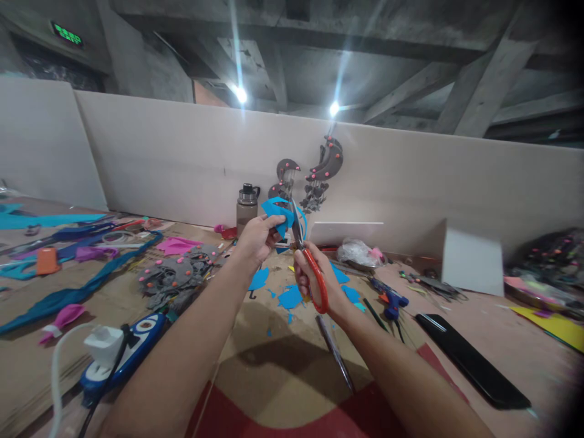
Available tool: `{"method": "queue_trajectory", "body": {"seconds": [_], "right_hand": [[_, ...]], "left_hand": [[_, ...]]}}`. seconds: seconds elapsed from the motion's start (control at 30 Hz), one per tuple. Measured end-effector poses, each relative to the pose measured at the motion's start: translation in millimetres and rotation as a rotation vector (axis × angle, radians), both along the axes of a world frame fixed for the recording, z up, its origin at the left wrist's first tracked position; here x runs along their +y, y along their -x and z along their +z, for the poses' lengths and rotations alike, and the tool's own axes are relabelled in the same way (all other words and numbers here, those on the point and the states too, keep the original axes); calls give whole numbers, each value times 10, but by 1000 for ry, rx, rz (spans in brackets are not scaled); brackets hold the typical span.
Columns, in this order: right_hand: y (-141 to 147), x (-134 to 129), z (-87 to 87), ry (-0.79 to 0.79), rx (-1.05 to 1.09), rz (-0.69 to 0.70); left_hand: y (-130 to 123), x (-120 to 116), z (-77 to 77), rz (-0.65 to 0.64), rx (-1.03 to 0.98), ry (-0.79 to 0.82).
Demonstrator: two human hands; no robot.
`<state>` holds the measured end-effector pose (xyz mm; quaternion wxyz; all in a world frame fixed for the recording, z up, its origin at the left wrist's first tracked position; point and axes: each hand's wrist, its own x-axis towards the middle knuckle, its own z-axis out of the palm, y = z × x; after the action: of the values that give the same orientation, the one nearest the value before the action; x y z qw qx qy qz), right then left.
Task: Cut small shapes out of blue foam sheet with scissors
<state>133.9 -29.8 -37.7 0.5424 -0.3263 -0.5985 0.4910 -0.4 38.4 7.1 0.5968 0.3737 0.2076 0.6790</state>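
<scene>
My left hand (261, 236) is closed on a piece of blue felt (279, 213), thumb on top, raised above the table. In my right hand (314, 277) are scissors with red handles (322, 292), fingers wrapped in the loops. Their blades point up and away, right beside the felt, and a thin curved blue strip shows next to them. Whether the blades are apart is hard to make out. Below the hands, several blue scraps (291, 297) lie scattered on brown board (269, 377).
Grey moon-shaped ornaments hang (328, 161) at the white partition (182, 146), near a bottle (247, 210). On the right lie a blue glue gun (390, 299) and a black phone (472, 359). A blue power strip (148, 331) and grey felt pieces (176, 274) are left.
</scene>
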Motion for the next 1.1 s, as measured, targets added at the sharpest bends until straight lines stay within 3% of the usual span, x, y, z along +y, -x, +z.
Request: {"method": "queue_trajectory", "body": {"seconds": [0.3, 0.63, 1.1], "right_hand": [[-7, -2, -20, -9, -11, -3], [-27, -16, -16, 37, -52, 42], [0, -59, 30, 60, -83, 37]], "left_hand": [[-36, -18, -18, -9, -4, -12], [139, -59, 78, -54, 123, 1], [250, -3, 61, -107, 189, -13]]}}
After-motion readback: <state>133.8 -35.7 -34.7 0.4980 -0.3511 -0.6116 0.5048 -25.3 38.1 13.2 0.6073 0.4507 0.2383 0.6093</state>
